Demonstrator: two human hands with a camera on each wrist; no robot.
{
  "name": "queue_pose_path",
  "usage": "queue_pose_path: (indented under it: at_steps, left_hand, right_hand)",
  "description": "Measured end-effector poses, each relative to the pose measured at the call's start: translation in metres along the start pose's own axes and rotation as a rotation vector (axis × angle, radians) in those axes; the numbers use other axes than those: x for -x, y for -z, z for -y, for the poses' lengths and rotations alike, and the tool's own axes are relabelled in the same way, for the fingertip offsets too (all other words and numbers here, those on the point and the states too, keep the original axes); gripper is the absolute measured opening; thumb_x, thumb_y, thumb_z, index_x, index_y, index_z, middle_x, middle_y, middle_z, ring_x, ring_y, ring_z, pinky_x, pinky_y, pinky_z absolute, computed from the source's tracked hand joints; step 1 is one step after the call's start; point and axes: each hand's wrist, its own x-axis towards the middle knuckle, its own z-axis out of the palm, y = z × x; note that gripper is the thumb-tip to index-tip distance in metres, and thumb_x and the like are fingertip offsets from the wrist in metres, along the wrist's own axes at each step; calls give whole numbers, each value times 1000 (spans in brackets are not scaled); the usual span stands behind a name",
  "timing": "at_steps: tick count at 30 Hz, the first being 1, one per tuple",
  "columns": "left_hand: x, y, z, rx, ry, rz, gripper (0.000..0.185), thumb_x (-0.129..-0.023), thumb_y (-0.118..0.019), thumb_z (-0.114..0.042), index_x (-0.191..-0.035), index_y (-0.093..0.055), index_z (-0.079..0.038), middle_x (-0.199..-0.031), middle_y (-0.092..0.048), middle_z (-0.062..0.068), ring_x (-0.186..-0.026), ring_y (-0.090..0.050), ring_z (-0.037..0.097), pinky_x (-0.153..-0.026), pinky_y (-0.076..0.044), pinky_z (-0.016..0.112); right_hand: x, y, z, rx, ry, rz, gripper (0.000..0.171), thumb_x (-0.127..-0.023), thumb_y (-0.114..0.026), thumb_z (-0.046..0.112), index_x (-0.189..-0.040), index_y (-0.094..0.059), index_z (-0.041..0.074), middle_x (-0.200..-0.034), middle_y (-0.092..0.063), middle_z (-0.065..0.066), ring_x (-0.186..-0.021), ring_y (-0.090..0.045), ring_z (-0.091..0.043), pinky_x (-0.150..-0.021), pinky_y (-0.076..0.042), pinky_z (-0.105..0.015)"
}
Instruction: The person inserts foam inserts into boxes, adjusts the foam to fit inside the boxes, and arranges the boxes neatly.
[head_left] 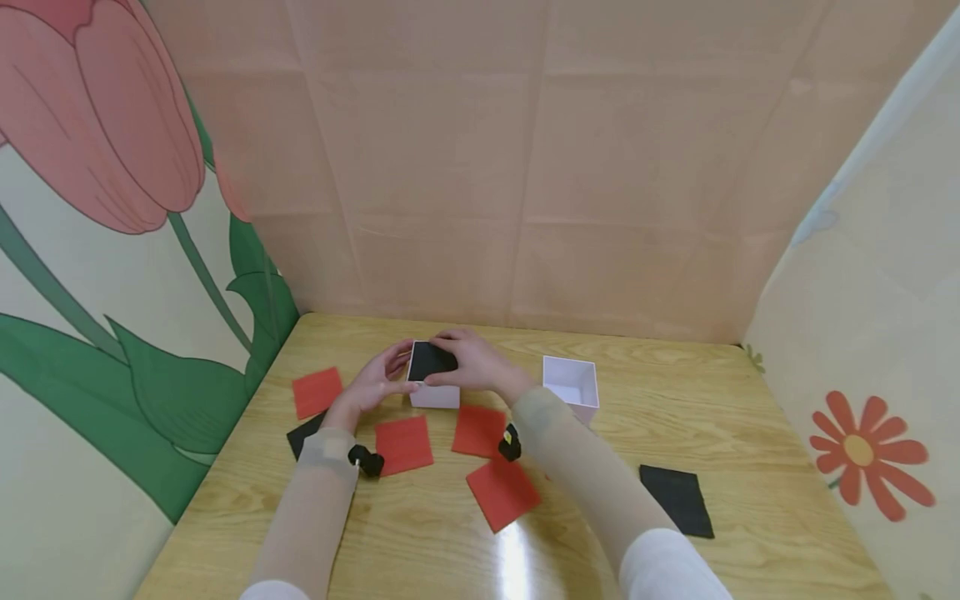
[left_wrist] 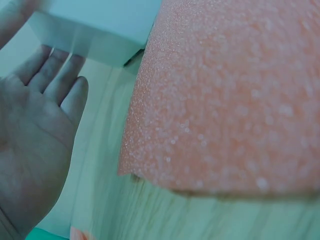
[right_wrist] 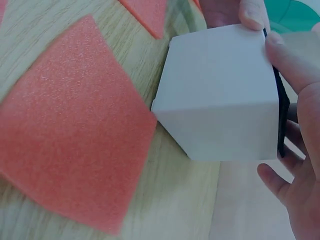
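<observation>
A white open-topped box (head_left: 435, 397) stands on the table with a black foam square (head_left: 431, 363) at its opening. My right hand (head_left: 476, 363) spans that square, thumb at the near edge and fingers toward the far edge. In the right wrist view the black square's edge sticks slightly out of the box. My left hand (head_left: 375, 379) is at the box's left side, thumb at the near corner; in the left wrist view its nearly straight fingers (left_wrist: 62, 82) touch the box wall. Red foam squares (head_left: 404, 445) lie just in front of the box.
A second white box (head_left: 570, 383) stands to the right, open upward. Other red squares (head_left: 502, 493) (head_left: 317, 392) lie around the forearms. One black square (head_left: 678, 500) lies at the right; another black square (head_left: 306, 435) is partly under my left wrist. Patterned cloth (head_left: 525, 167) borders the table.
</observation>
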Motion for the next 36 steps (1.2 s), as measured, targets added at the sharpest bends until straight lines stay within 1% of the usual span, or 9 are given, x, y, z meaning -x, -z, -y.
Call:
queue_pose_path:
  at_steps: [4,7,10,13,18,21,25,31,36]
  left_hand:
    - [0,-1,-1,6,-1,-5,95,-95,-82,-8,-169,-24,-3,-172,-29,22,-159,-28,41,-128,-22,55]
    - [0,-1,-1,-1,0,-10,93,-95,-82,-8,-169,-26,-5,-172,-30,19,-159,-29,38,-129,-22,53]
    - [-2,-2,1,-8,-2,-10,93,-95,-82,-8,-169,-26,-5,-172,-31,20,-159,-29,39,-129,-22,53]
    - [-2,-3,1,-10,8,-17,93,-94,-83,-10,-169,-27,-5,-172,-32,20,-158,-30,38,-128,-23,53]
    - [0,-3,0,-10,33,-32,93,-94,-83,-10,-169,-28,-8,-172,-32,17,-159,-30,37,-128,-25,52]
    - [0,-3,0,-9,28,-33,92,-94,-81,-6,-169,-28,-8,-172,-32,18,-159,-30,37,-128,-24,53]
    - [-1,-2,1,-5,14,-31,92,-94,-80,-3,-169,-27,-6,-172,-32,19,-158,-30,38,-128,-24,53]
    - [-1,-2,2,-11,20,-35,92,-95,-81,-5,-169,-26,-5,-172,-33,18,-158,-31,37,-128,-25,53]
    - [0,-3,2,-2,24,-38,92,-95,-81,-5,-169,-27,-7,-172,-33,17,-158,-32,36,-128,-25,52]
  right_hand:
    - [2,-3,-5,-33,-9,-17,87,-91,-81,60,-158,-54,14,-160,-50,-8,-144,-46,-30,-118,-43,-46]
    - [5,-4,-9,-48,-9,-19,91,-91,-80,62,-161,-50,13,-163,-47,-9,-147,-44,-31,-120,-41,-47]
    - [8,-2,-12,-76,3,-29,92,-92,-80,58,-163,-46,10,-166,-42,-11,-150,-41,-32,-122,-38,-48]
    - [13,4,-15,-95,-12,-36,91,-94,-79,55,-164,-44,10,-169,-39,-12,-153,-38,-33,-124,-35,-50]
    - [20,15,-20,-72,-55,-36,81,-97,-76,52,-161,-50,10,-166,-43,-13,-153,-38,-35,-124,-35,-53]
    - [21,17,-22,-38,-47,-30,74,-98,-76,48,-157,-55,9,-161,-49,-13,-149,-42,-34,-123,-37,-51]
    - [22,17,-22,-3,-37,-14,67,-97,-77,46,-153,-60,11,-156,-53,-11,-144,-47,-32,-121,-40,-48]
    - [22,16,-21,-1,-45,-17,68,-95,-80,45,-151,-63,10,-153,-54,-9,-142,-47,-30,-120,-40,-47]
    - [20,14,-20,9,-46,-22,70,-93,-83,47,-150,-64,10,-150,-55,-9,-139,-48,-29,-117,-43,-45]
